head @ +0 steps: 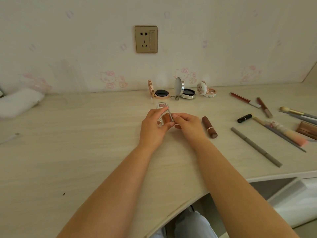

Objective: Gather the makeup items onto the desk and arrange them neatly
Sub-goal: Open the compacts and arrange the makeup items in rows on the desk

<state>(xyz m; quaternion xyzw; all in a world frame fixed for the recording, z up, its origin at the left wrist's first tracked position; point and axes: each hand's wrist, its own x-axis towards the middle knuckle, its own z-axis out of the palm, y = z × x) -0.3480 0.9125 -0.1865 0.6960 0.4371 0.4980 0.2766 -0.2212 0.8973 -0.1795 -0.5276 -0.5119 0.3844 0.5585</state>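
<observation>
At the middle of the desk (85,134), your left hand (152,127) and right hand (187,124) both pinch the small clear compact (164,117), its long axis tilted toward the matching clear case (162,105) lying just beyond your fingers.

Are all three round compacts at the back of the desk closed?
No, all three compacts stand open with lids raised.

Right of the brown lipstick (209,127), the copper case (307,130) and brushes (298,114) run off the picture's edge; lettering on the red tube (240,97) is unreadable.
</observation>
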